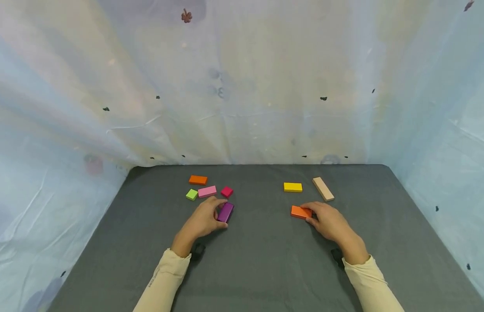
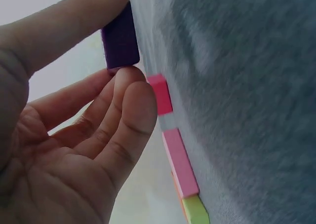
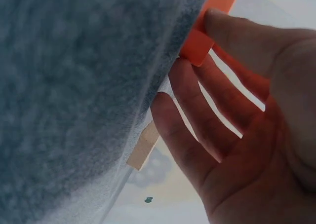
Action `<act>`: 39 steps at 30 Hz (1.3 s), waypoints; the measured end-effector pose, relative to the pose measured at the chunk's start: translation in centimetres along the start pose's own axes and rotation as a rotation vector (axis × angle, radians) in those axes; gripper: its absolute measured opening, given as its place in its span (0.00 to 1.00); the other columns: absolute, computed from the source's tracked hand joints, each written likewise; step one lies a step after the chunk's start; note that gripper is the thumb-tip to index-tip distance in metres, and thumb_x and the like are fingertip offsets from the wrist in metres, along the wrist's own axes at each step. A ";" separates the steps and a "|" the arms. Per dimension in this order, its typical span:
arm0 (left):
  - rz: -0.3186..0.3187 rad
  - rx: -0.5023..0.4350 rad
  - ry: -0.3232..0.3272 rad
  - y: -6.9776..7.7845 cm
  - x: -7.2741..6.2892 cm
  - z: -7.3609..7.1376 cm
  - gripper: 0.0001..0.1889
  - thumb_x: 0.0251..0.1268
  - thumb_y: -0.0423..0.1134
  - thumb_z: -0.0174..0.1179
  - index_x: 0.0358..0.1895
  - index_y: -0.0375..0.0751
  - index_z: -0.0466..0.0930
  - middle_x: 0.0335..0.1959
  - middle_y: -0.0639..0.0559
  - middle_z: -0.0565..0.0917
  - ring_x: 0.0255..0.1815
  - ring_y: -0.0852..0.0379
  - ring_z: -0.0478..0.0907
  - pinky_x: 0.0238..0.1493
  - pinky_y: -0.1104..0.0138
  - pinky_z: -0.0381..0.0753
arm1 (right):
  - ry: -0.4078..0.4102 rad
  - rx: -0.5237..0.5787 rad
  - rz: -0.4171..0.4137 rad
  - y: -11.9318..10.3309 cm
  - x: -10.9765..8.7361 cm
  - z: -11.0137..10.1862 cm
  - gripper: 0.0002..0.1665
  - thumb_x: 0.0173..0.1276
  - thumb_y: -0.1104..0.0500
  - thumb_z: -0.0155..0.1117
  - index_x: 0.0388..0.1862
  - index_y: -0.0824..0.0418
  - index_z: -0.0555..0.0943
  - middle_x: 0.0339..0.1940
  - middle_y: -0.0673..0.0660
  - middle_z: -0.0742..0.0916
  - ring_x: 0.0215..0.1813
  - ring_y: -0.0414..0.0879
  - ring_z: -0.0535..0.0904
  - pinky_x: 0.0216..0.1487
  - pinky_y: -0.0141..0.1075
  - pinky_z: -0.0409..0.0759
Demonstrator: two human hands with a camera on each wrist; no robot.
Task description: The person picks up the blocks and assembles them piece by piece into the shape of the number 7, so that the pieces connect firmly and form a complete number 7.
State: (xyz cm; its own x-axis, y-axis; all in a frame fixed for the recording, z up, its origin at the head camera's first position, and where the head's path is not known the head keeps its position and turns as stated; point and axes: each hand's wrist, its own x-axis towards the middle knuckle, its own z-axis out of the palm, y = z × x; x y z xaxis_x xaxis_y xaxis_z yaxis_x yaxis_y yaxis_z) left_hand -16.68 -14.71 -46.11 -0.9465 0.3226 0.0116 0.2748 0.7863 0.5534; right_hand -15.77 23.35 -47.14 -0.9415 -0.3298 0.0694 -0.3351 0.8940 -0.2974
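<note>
My left hand (image 1: pixel 204 219) pinches a purple block (image 1: pixel 226 212) between thumb and fingers. In the left wrist view the purple block (image 2: pixel 121 42) is held by its ends, close over the grey cloth. On the right, my right hand (image 1: pixel 330 222) grips one end of an orange block (image 1: pixel 298 211), which is low at the cloth in the right wrist view, thumb on one side and fingers on the other. Just beyond the left hand lie a dark pink block (image 1: pixel 227 192), a pink block (image 1: pixel 207 191) and a lime green block (image 1: pixel 192 194).
Behind the pink block lies another orange block (image 1: pixel 198 180). At the back right are a yellow block (image 1: pixel 292 187) and a longer tan block (image 1: pixel 323 189). A grey cloth (image 1: pixel 261 260) covers the table, with a pale patterned curtain (image 1: pixel 257 86) along its back and sides.
</note>
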 end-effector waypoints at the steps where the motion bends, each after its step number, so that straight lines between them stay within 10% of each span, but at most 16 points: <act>1: -0.002 0.001 -0.008 0.2 -0.1 0.1 0.38 0.45 0.38 0.80 0.64 0.39 0.77 0.38 0.48 0.76 0.30 0.61 0.69 0.30 0.70 0.68 | -0.001 0.000 0.004 -0.1 0.0 0.0 0.23 0.66 0.59 0.70 0.60 0.58 0.81 0.57 0.61 0.86 0.58 0.59 0.82 0.58 0.56 0.78; 39: 0.197 0.050 -0.122 4.3 1.1 4.7 0.35 0.46 0.42 0.80 0.60 0.35 0.79 0.43 0.49 0.80 0.33 0.62 0.72 0.35 0.71 0.74 | -0.020 0.022 0.072 -0.3 0.1 -0.4 0.21 0.60 0.61 0.74 0.54 0.53 0.86 0.50 0.59 0.89 0.40 0.49 0.83 0.44 0.50 0.83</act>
State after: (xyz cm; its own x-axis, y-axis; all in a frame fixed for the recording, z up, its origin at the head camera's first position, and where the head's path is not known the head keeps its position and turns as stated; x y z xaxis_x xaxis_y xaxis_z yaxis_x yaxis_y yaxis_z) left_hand -15.72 -8.52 -47.69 -0.8473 0.5310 0.0131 0.4630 0.7263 0.5081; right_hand -15.78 23.14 -46.61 -0.9621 -0.2714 0.0282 -0.2658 0.9089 -0.3213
